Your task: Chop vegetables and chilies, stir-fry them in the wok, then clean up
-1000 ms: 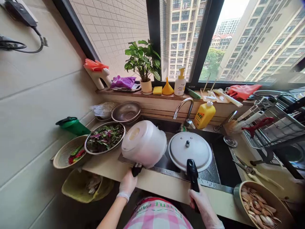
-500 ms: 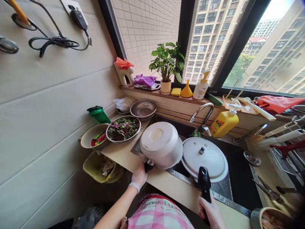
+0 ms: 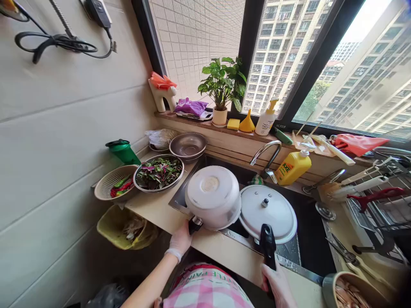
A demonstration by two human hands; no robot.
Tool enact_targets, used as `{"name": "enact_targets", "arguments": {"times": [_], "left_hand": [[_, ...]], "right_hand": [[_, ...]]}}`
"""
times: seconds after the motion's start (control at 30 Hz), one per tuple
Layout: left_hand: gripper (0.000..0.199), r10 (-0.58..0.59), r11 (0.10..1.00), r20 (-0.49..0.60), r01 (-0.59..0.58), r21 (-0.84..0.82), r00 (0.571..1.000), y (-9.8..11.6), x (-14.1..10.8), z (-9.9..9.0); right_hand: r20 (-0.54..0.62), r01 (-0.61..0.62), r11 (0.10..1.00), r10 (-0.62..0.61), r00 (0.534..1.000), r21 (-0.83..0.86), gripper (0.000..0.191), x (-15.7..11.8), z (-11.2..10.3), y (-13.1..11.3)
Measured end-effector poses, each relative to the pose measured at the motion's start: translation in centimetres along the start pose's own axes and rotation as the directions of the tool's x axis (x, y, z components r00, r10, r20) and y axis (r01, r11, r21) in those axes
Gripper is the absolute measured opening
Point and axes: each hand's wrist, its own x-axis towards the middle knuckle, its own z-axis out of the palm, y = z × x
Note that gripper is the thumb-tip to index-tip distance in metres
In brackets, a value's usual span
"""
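White pot (image 3: pixel 213 196), turned bottom-up and tilted, held over the left part of the sink (image 3: pixel 308 222), its rim just touching the lid beside it. Gripped by its short dark handle in the gloved left hand (image 3: pixel 181 239), fingers (image 3: pixel 186 231) wrapped tight around that handle at the near edge of the sink. White lid (image 3: pixel 268 213) with a small metal knob, lying flat over the middle of the sink, right of the pot. Held by its long black handle (image 3: pixel 268 248) in the right hand (image 3: pixel 278 284), fingers closed around the handle's near end, over the front lip of the sink.

Behind the sink: curved metal tap (image 3: pixel 265 152), with a yellow bottle (image 3: pixel 292 167) just right of it. Left of the sink, on the worktop (image 3: pixel 160 209): steel bowl of red-green leaves (image 3: pixel 159 173), touching a pale colander (image 3: pixel 112 188) with red and green pieces inside; empty steel bowl (image 3: pixel 188 145) farther back; green container (image 3: pixel 123 150) against the wall. Below the worktop edge, left of the sink: yellow-green bin (image 3: pixel 126 226) with scraps. On the sill above the sink: potted plant (image 3: pixel 221 87), yellow sponge (image 3: pixel 233 124), yellow funnel (image 3: pixel 247 123), white pump bottle (image 3: pixel 266 119), purple cloth (image 3: pixel 192 107). Right of the sink: dish rack (image 3: pixel 382 201) with utensils, scissors (image 3: pixel 343 252) on the worktop, and at the near right corner a bowl (image 3: pixel 353 293), cut off by the frame edge. Pink checked clothing (image 3: pixel 208 288) at the bottom, in front of the sink.
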Motion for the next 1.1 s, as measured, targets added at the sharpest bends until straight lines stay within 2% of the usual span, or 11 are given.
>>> {"name": "enact_targets", "arguments": {"times": [0.23,0.57,0.73,0.9,1.1], "left_hand": [[0.028,-0.007,1.000,0.022,0.007,0.018,1.000,0.0,0.1,0.0],[0.029,0.009,1.000,0.041,-0.009,0.003,0.999,-0.2,0.2,0.2],[0.031,-0.018,1.000,0.047,0.017,0.023,0.999,0.0,0.1,0.1],[0.032,-0.001,0.998,0.027,0.000,0.059,1.000,-0.6,0.2,-0.6],[0.037,0.036,0.989,-0.050,-0.028,0.144,0.998,-1.0,0.3,-2.9]], "right_hand": [[0.036,-0.008,1.000,0.007,0.999,0.022,0.016,0.7,0.1,0.8],[0.008,0.035,0.999,-0.035,0.999,-0.017,0.013,0.7,0.1,0.9],[-0.038,-0.001,1.000,0.002,0.999,0.019,0.025,1.0,-0.1,1.1],[-0.066,-0.009,0.999,0.012,0.998,0.050,0.027,0.4,-1.9,0.2],[-0.121,0.009,0.998,-0.002,0.993,0.063,0.030,-0.8,-4.4,-0.5]]}}
